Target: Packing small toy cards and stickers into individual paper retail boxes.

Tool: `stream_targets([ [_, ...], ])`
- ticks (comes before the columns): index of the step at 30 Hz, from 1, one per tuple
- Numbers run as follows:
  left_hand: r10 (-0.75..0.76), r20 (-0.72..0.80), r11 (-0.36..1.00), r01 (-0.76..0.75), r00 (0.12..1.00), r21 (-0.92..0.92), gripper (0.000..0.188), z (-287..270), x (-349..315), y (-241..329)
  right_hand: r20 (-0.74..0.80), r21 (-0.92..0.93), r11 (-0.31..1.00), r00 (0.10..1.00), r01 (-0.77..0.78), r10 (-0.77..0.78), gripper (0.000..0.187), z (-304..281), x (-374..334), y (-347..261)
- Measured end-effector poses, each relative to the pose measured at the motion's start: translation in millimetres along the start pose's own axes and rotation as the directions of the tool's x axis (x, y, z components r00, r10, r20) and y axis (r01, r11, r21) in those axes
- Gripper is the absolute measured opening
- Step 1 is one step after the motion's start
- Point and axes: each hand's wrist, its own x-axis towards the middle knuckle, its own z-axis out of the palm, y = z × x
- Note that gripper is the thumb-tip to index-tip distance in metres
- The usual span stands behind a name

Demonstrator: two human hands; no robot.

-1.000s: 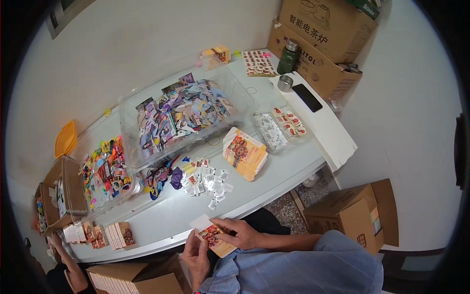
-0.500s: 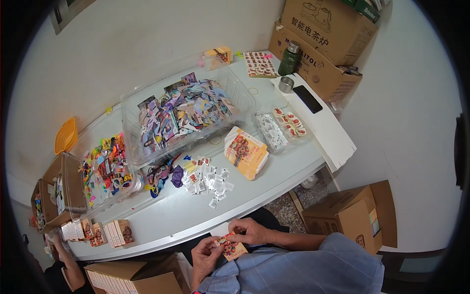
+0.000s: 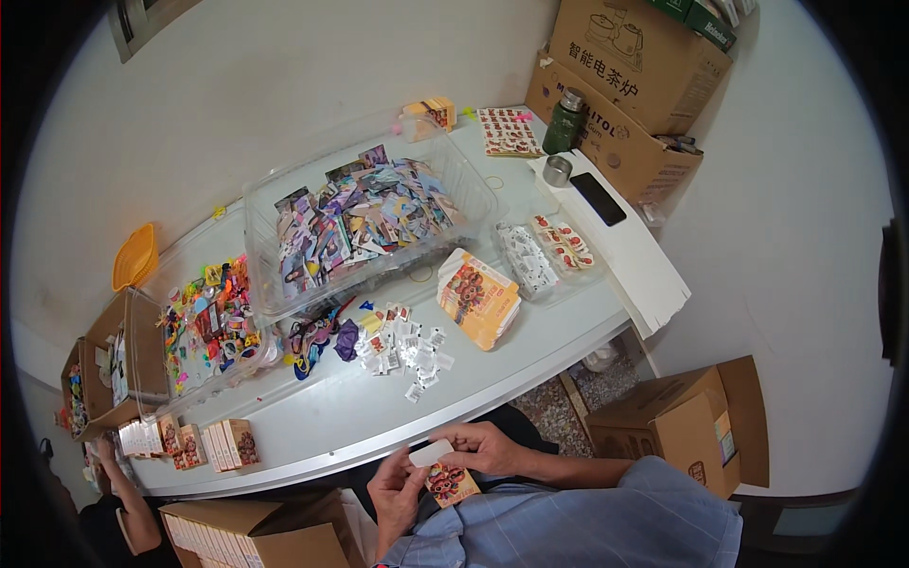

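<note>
In front of my lap, just off the table's near edge, I hold a small orange carton (image 3: 452, 485) printed with red round shapes. At its top shows a white panel (image 3: 432, 453); whether this is its flap or a separate card I cannot tell. My left hand (image 3: 392, 490) is closed at the carton's left side, thumb by the white panel. My right hand (image 3: 485, 448) pinches the top right, near where panel and carton meet. A fan of flat orange cartons (image 3: 478, 301) and a scatter of small white packets (image 3: 409, 352) lie nearest on the table.
A clear tub of picture cards (image 3: 365, 222) stands mid-table, left of it a clear tray of colourful trinkets (image 3: 213, 317). Finished-looking cartons (image 3: 232, 445) stand along the near left edge. An open cardboard box (image 3: 298, 540) sits below. Another person's arm (image 3: 133, 502) is at far left.
The white panel has come up at the carton's top, where the printed front showed before. Both hands have shifted slightly around it. The whole view has moved a little.
</note>
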Motion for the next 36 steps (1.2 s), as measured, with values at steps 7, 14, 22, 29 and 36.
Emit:
stream_targets([
  [7,0.118,0.182,0.97,-0.152,0.976,0.189,0.013,-9,6,1,0.309,-0.285,0.906,0.925,0.313,-0.223,0.012,-25,6,3],
  [14,-0.087,0.067,0.993,0.081,0.994,0.087,0.013,-1,4,6,0.161,-0.379,0.924,0.987,0.057,0.005,0.016,-17,2,-4],
  [22,-0.229,0.034,0.973,0.227,0.973,0.049,0.013,0,6,16,0.175,-0.361,0.932,0.982,-0.007,0.075,0.018,-14,9,-4],
  [29,-0.288,0.081,0.957,0.285,0.954,0.048,0.014,-10,2,18,0.201,-0.45,0.89,0.979,0.076,0.018,0.017,-16,8,-1],
  [36,-0.246,0.157,0.965,0.226,0.956,0.135,0.016,-13,-6,19,0.337,-0.476,0.85,0.94,0.223,-0.058,0.02,-12,3,-23],
])
